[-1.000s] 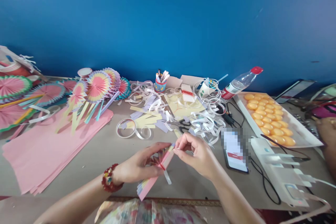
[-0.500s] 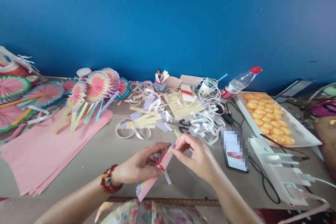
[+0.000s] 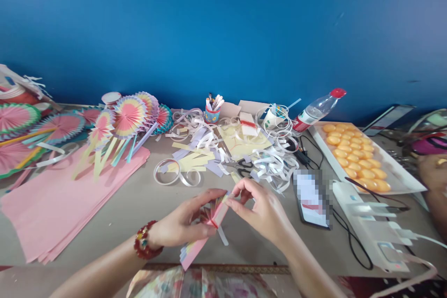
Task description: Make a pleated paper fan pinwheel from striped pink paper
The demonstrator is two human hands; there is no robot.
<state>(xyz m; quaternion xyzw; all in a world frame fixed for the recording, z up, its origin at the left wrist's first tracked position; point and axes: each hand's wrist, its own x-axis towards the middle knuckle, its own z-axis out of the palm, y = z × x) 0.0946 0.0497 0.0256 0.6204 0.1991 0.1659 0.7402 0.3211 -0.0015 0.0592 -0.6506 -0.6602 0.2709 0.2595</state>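
Pleated pink, yellow and lilac paper, a folded fan (image 3: pixel 195 252), slants across the front of the table, bound at its middle with red string (image 3: pixel 213 223). My left hand (image 3: pixel 185 223), with a beaded bracelet at the wrist, grips the fan around its middle. My right hand (image 3: pixel 256 202) pinches at the fan's upper end, thumb and forefinger together; whether a bit of tape lies between them cannot be made out. A pale strip (image 3: pixel 222 236) sticks out below the string. Beyond my hands lies a roll of white tape (image 3: pixel 166 171) with a curled end.
Pink paper sheets (image 3: pixel 70 205) and finished paper fans (image 3: pixel 130 115) lie left. Paper scraps (image 3: pixel 275 167), a pen cup (image 3: pixel 212 114) and a bottle (image 3: pixel 319 109) are behind. A phone (image 3: pixel 312 200), power strip (image 3: pixel 370 228) and tray of yellow-orange pieces (image 3: pixel 352 158) stand right.
My right fingers have shifted slightly left along the fan's upper end. My left hand keeps its grip, and the fan has barely moved.
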